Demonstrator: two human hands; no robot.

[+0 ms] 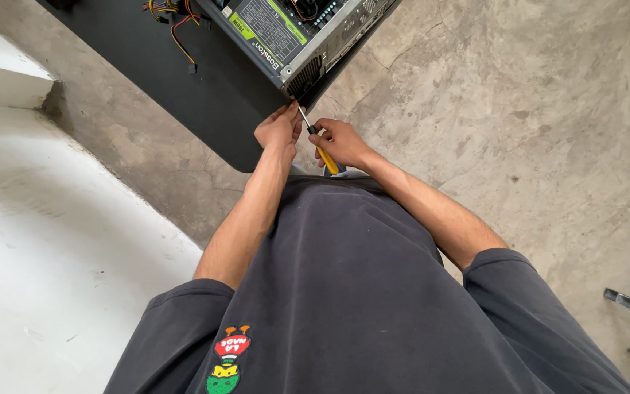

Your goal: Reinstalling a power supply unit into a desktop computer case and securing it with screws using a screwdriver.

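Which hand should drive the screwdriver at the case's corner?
Probably the right hand: it grips the yellow-handled screwdriver, tip at the computer case corner. The left hand rests beside the shaft.

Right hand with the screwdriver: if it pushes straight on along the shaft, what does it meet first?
The right hand aims the screwdriver up-left; its tip already sits at the computer case corner, beside the left hand. Actual contact is unclear.

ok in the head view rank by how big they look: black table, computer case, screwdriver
1. black table
2. computer case, cut off by the frame edge, so its full size is unsure
3. screwdriver, clearly smallest
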